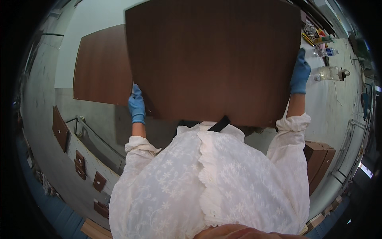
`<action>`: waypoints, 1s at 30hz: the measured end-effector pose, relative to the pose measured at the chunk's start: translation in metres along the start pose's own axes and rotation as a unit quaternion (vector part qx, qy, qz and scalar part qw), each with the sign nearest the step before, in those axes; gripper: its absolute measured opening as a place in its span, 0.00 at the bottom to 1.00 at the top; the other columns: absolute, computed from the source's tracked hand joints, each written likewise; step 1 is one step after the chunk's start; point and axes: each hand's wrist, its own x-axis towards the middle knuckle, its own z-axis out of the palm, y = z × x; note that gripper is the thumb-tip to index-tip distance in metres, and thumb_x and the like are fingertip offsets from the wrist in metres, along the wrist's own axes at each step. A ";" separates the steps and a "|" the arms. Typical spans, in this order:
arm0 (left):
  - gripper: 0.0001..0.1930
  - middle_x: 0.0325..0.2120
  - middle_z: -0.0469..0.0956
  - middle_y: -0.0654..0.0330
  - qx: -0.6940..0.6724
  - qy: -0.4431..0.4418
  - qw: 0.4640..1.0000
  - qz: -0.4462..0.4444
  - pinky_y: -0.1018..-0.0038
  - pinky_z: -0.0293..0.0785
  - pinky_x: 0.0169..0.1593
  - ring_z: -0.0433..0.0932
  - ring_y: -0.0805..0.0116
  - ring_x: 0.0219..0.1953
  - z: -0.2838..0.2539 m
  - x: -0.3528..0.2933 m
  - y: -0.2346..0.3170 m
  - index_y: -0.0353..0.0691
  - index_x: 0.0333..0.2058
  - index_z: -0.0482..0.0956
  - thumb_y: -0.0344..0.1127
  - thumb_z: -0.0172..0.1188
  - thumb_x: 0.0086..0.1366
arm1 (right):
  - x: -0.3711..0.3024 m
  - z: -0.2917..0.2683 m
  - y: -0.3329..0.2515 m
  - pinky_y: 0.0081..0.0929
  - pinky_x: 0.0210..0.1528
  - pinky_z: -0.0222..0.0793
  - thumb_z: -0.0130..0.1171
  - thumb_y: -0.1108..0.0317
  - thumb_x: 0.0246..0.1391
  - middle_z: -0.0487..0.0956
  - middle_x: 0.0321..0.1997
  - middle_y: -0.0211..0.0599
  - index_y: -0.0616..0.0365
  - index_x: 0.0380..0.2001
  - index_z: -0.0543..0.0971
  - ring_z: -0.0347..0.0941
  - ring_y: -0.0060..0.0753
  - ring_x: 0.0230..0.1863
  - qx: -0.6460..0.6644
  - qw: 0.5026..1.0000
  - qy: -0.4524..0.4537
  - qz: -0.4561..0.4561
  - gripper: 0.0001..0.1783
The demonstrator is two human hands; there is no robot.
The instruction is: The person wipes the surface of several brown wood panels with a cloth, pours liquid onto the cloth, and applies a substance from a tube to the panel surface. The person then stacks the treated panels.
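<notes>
A large dark brown wood panel (215,59) fills the upper middle of the head view, raised in front of me. Blue gloves cover both hands. At the panel's lower left edge, my left hand (137,104) is closed on it. My right hand (300,73) grips the right edge, higher up. The fingers behind the panel are partly hidden. Another brown panel (102,65) lies on the white surface at the left, partly covered by the one I hold.
Clear plastic bottles (329,73) and small tools (312,39) stand or lie along the right side. Brown boards (318,163) are stacked at the lower right. Small brown pieces (99,181) rest at the lower left, by a metal rail (99,137).
</notes>
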 end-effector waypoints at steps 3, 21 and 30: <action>0.45 0.46 0.83 0.52 -0.170 0.046 0.979 0.105 0.66 0.73 0.55 0.79 0.60 0.46 -0.009 0.015 0.028 0.27 0.55 0.79 0.73 0.45 0.71 | 0.018 0.003 -0.007 0.28 0.26 0.59 0.50 0.40 0.71 0.72 0.18 0.29 0.63 0.18 0.78 0.62 0.21 0.22 -0.121 0.978 0.088 -0.144 0.38; 0.46 0.71 0.58 0.50 -0.578 -0.055 0.788 0.205 0.57 0.51 0.73 0.60 0.52 0.69 0.024 0.087 0.154 0.41 0.69 0.62 0.76 0.36 0.71 | 0.044 0.014 -0.001 0.37 0.69 0.63 0.41 0.52 0.74 0.71 0.67 0.38 0.54 0.66 0.65 0.68 0.42 0.66 -0.094 0.943 0.134 -0.291 0.25; 0.31 0.64 0.65 0.55 -0.583 -0.095 0.781 0.201 0.59 0.52 0.70 0.61 0.55 0.65 0.063 0.137 0.149 0.49 0.62 0.67 0.66 0.42 0.73 | 0.081 0.011 0.064 0.43 0.57 0.75 0.77 0.62 0.43 0.79 0.55 0.51 0.61 0.55 0.77 0.77 0.54 0.56 0.036 0.943 0.080 -0.322 0.35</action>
